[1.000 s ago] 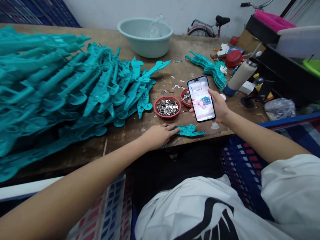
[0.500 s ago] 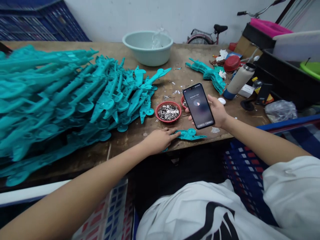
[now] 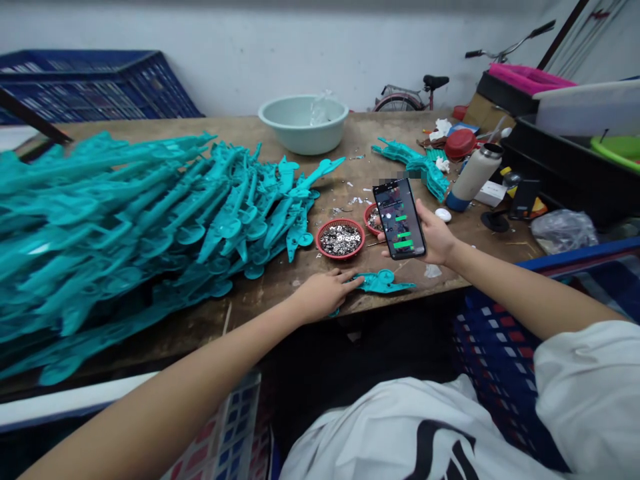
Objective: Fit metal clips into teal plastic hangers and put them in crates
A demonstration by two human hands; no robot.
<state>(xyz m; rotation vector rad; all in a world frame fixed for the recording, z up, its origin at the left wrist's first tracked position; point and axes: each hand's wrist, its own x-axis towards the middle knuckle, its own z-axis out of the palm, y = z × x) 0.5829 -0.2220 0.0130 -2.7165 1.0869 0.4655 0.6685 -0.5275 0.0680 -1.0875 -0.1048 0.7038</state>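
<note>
My right hand [image 3: 436,235] holds a smartphone [image 3: 401,223] upright above the table's front edge, its lit screen turned toward me with green patches on it. My left hand [image 3: 324,293] lies on the table with fingers stretched out, fingertips touching a teal plastic part [image 3: 385,281]. Part of that piece is hidden under the hand. Just beyond it sits a red basket [image 3: 341,256] filled with small metal pieces. Behind the phone a second red basket [image 3: 369,223] shows only in part. A large heap of teal plastic parts [image 3: 165,220] spreads to the left.
A pale green basin [image 3: 303,137] stands at the back, a plastic bag inside. Toward the right are more teal parts [image 3: 413,160], a bottle [image 3: 475,175], a red bowl [image 3: 461,143] and black bins [image 3: 555,157]. Blue crates [image 3: 500,353] flank my lap.
The phone's screen has changed from a dark page with a round picture to one with green patches. My view has tilted up slightly; both hands keep their places.
</note>
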